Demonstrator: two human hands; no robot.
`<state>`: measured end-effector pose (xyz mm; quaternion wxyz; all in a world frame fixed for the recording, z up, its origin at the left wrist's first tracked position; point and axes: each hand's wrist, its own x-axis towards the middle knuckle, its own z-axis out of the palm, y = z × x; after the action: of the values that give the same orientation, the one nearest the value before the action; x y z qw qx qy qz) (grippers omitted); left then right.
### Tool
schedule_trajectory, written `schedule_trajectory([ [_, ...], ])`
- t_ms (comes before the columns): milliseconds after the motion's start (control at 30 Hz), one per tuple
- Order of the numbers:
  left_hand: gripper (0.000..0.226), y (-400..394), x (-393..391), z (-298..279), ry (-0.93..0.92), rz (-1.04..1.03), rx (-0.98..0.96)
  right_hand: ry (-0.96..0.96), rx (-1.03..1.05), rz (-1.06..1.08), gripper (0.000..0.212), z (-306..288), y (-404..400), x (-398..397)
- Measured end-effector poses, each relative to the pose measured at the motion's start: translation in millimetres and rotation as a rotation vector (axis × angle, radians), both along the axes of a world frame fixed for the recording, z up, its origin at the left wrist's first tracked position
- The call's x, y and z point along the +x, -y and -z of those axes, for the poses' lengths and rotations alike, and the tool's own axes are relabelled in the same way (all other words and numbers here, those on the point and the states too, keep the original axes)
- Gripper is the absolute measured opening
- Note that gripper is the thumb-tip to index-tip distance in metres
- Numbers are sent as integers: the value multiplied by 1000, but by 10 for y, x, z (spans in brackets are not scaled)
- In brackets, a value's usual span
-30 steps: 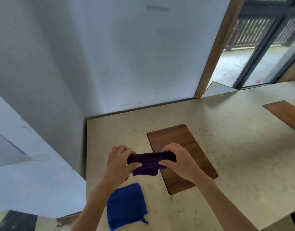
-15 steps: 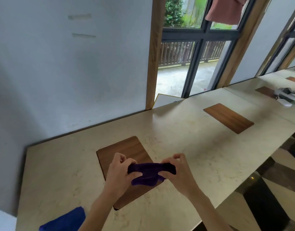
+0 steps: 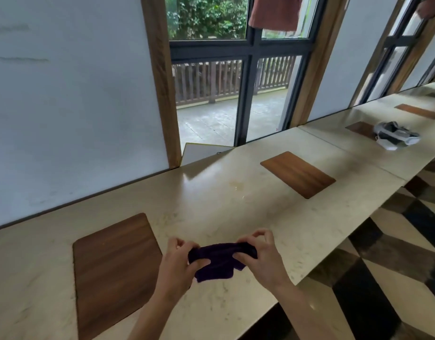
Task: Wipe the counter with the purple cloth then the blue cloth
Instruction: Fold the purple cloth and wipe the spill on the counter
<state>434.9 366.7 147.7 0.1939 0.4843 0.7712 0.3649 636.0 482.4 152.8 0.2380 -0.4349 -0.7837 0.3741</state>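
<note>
Beige counter (image 3: pixel 211 192) w/ wood inlays (image 3: pixel 115 271), white bundle (image 3: pixel 395 134).

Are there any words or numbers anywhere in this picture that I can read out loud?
None: no words, numbers or labels can be read.
The purple cloth, held in the left hand and right hand, is plain.
The counter and the wooden mat show no print.
The grey and white thing far off is too small to tell.
</note>
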Motion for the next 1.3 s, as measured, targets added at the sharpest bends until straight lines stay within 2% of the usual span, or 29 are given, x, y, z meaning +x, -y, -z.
schedule_trajectory([
  [300, 19, -1052, 345, 263, 106, -3, 57, -72, -80, -37, 22, 222, -1075, 341],
  [467, 27, -1722, 396, 531, 165, -86, 84, -80, -124, -90, 22, 475, -1823, 349],
  [667, 21, -2509, 529, 909, 239, -192, 40, -85, -226, -128, 20, 797, -2702, 369],
  [900, 28, -3056, 703, 1274, 420, -303, 47, -88, -354, -164, 27, 1199, -3365, 412],
  [1033, 29, -3346, 753, 1572, 401, -338, 20, -80, -443, -166, 33, 1480, -3692, 429],
  [1133, 31, -3557, 787, 1783, 469, -379, -26, -116, -550, -150, 24, 1708, -3980, 433],
  [1233, 23, -3738, 815, 1946, 537, -402, -85, -95, -556, -142, 15, 1913, -4244, 378],
  [1300, 5, -3846, 822, 1980, 588, -455, -100, -74, -549, -135, 16, 2015, -4390, 323],
])
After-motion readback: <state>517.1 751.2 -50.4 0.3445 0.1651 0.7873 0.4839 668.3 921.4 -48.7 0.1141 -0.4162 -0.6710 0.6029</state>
